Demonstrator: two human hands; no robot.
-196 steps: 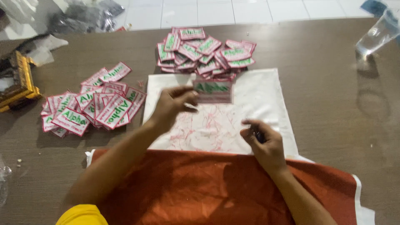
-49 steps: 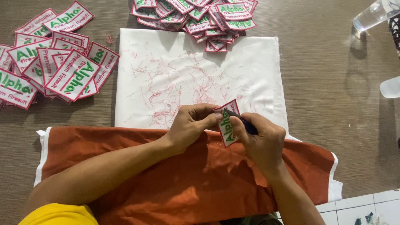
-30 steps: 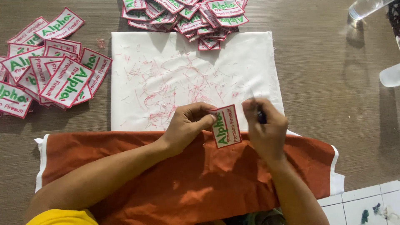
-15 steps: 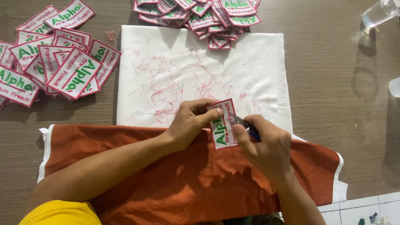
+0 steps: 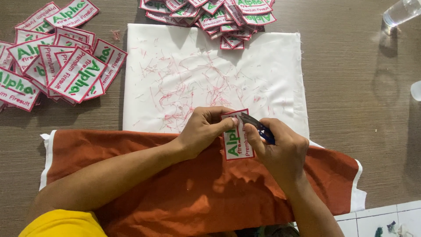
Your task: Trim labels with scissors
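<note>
Brown wood-grain table (image 5: 351,87) carried a white cloth (image 5: 263,66) strewn with red threads, above an orange cloth (image 5: 131,149). Your left hand (image 5: 201,131) pinched a rectangular embroidered patch (image 5: 237,142), white with red border and green lettering, long axis running away from you. Your right hand (image 5: 280,149) gripped blue snips (image 5: 258,128) at its top edge. Patch piles (image 5: 57,66) lay left and above.

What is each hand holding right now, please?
Left hand: closed, fingers pinching the embroidered patch.
Right hand: closed around small blue thread snips, blades at the patch's top edge.
</note>
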